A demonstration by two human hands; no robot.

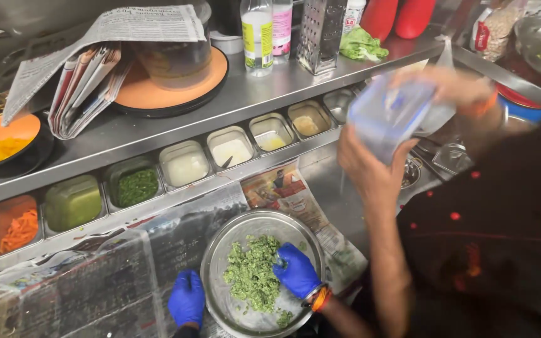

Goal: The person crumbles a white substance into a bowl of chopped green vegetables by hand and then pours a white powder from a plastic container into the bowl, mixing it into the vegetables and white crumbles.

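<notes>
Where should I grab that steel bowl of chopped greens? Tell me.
Grip the steel bowl by its bare left rim, coming from the left, where the left hand rests. The right hand is inside on the greens, and another person's arm crowds the right.

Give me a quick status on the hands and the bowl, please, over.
Left hand flat on newspaper beside steel bowl. Right hand in the chopped greens. Co-worker's hand holds a plastic tub above the counter.

Shiny steel bowl (215, 263), green crumbly mash (253, 275) inside; both hands in matt blue rubber gloves (297, 270); newspaper (95, 281) underneath; brushed steel shelf (158, 125); clear plastic box (386, 116).
</notes>
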